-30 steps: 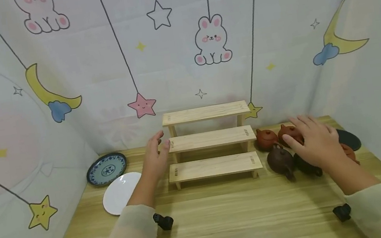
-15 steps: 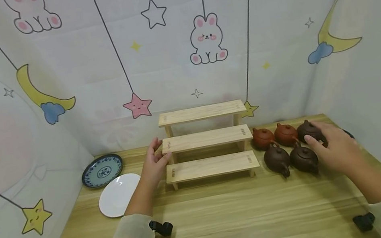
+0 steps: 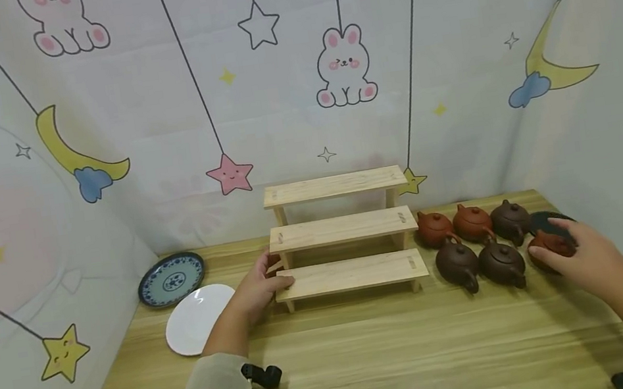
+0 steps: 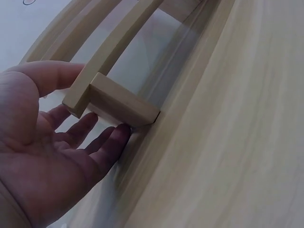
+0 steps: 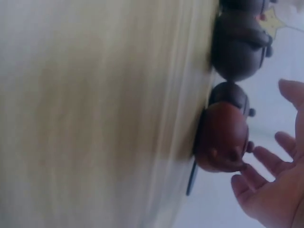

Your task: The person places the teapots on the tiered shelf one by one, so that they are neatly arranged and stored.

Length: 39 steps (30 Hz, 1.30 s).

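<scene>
My left hand is at the left end of a three-step wooden display stand. In the left wrist view its thumb lies over the end of the lowest step, and the loosely bent fingers reach beside the stand's leg. On the right, my right hand reaches over a reddish-brown teapot, partly hiding it in the head view. The right wrist view shows the fingers of this hand spread near the pot's lid and handle, not wrapped round it.
Beside the stand sit two more reddish teapots and several dark brown teapots. A black plate lies at the far right. At left are a blue patterned plate and a white plate. Printed cloth walls enclose the wooden table.
My left hand has slid down from the middle step to the lowest one. My right hand has moved right and nearer, from over the dark pots to the reddish teapot at the right.
</scene>
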Tool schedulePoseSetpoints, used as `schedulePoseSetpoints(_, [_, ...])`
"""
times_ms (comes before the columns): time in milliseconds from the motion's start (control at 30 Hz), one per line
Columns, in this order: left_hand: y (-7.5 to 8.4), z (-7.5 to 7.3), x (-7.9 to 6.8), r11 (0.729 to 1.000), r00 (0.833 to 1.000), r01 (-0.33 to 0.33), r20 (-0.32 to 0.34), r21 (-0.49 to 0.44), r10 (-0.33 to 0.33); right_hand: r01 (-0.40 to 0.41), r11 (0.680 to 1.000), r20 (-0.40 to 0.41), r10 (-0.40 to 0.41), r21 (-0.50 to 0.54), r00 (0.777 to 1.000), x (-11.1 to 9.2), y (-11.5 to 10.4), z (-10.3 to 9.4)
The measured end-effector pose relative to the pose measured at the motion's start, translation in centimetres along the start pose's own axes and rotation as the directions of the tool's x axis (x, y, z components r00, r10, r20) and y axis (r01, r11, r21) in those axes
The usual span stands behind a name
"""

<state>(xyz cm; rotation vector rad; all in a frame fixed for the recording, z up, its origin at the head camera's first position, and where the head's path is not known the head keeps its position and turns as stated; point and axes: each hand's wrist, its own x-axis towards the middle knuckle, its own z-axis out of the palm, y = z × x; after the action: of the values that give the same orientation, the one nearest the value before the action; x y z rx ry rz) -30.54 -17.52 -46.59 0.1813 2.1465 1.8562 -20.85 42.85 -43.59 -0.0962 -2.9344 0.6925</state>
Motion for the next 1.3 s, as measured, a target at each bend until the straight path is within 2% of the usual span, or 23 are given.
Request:
schedulePoseSetpoints(500, [-0.3,-0.5,-0.1,0.998,0.999,0.031,0.018,0.051,-0.032,-0.078,0.996,0.141,0.072,0.036,0.987,0.2,2.6,0.1])
schedulePoseSetpoints(967, [-0.6,-0.4,0.1,0.999,0.999,0.029,0.033,0.015,-0.029,-0.085,0.996,0.141,0.086,-0.016,0.986,0.9,2.5,-0.3])
schedulePoseSetpoints(1033, [-0.5,-0.4,0.0,0.999,0.999,0.034,0.033,0.016,-0.034,-0.081,0.997,0.131,0.081,-0.007,0.988,0.9,2.2,-0.6])
schedulePoseSetpoints(1133, [-0.4,-0.5,-0.1,0.999,0.998,0.043,0.034,0.016,-0.043,-0.063,0.998,0.067,0.062,0.018,0.996,0.9,1.4,-0.9])
schedulePoseSetpoints(1300, [-0.4,-0.6,-0.1,0.999,0.998,0.043,0.038,0.014,-0.043,-0.023,0.998,-0.048,0.026,0.066,0.999,0.8,-1.9,-1.9])
